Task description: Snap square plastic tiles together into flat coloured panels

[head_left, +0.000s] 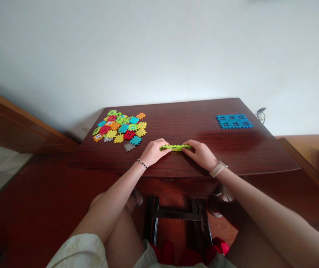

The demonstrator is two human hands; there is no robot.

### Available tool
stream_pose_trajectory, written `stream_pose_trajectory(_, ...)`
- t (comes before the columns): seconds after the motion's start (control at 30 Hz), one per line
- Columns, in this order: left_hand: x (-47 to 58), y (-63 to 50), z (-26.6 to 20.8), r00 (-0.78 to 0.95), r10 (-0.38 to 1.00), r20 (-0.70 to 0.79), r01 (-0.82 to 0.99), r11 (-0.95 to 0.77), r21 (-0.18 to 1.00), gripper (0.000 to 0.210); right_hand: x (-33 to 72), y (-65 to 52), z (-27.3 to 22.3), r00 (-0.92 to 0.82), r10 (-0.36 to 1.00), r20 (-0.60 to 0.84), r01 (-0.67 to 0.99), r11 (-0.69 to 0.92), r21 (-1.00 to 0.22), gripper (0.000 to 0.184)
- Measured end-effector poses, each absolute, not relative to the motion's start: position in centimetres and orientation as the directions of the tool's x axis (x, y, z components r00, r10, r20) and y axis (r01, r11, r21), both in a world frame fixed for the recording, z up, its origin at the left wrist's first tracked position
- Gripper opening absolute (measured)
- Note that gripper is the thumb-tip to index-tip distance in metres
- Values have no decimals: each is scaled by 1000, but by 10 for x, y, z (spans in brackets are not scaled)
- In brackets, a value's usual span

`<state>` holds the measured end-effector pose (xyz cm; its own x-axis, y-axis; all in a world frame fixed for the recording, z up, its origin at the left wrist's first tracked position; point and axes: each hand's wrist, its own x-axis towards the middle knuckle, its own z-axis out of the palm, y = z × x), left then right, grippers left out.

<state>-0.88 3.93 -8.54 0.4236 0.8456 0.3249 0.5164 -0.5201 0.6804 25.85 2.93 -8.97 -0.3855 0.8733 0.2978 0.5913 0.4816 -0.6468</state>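
Between my two hands, near the table's front edge, is a strip of lime-green interlocking plastic tiles (176,147) with window-like cutouts. My left hand (155,152) pinches its left end, thumb on the near side. At the other end, my right hand (200,153) grips the strip with thumb and fingers. The fingers partly cover both ends. Off to the left lies a loose pile of notched tiles (119,138) in yellow, red, blue, green, orange and grey. A joined blue panel of window tiles (234,121) rests flat at the right.
The dark reddish wooden table (176,115) stands against a white wall (159,52). A black cable (261,113) hangs beyond its right edge. Under the front edge is a drawer handle (168,179), and a dark wooden stool frame (177,214) stands between my legs.
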Motion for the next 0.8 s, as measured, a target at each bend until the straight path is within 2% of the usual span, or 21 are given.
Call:
stream_pose_trajectory(0.23,-11,42,-89,446,848,287,567,-516,642,11,259,30,-92,-384,882,273,612,465,-640,14)
stream_pose_trajectory(0.8,-8,38,-89,416,852,318,658,-524,541,22,261,30,-91,-362,891,273,642,451,-621,14)
